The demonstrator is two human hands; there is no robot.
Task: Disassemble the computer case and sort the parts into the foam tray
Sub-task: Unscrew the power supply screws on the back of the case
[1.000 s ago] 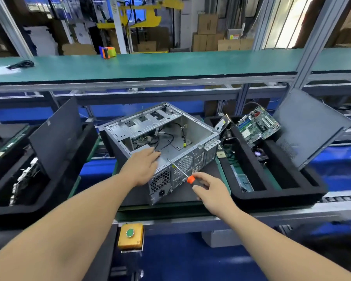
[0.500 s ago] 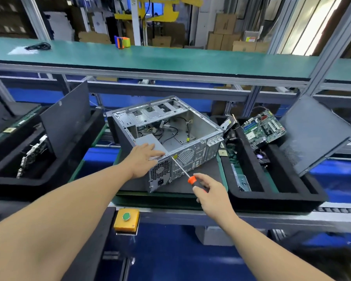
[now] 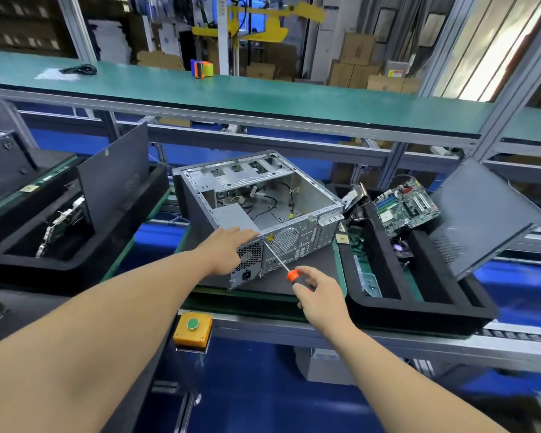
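Note:
An open grey computer case (image 3: 294, 195) lies on its side on a dark mat, its rear panel facing me. Its grey power supply (image 3: 235, 218) sits in the near left corner. My left hand (image 3: 228, 248) rests flat on the case's rear top edge beside the power supply, fingers straight. My right hand (image 3: 317, 290) grips the orange handle of a screwdriver (image 3: 277, 257), whose tip touches the rear panel near the top edge. To the right, the black foam tray (image 3: 419, 304) holds a green motherboard (image 3: 403, 206) and a dark side panel (image 3: 481, 217) leaning at its far end.
Another black foam tray (image 3: 75, 245) with a leaning dark panel (image 3: 116, 179) stands to the left. A yellow box with a green button (image 3: 192, 331) hangs on the bench's front edge. Behind runs a green shelf (image 3: 263, 92) on aluminium posts.
The head camera has shifted, so the scene sits slightly differently in view. My left hand has flattened on the case edge. The screwdriver stays against the rear panel.

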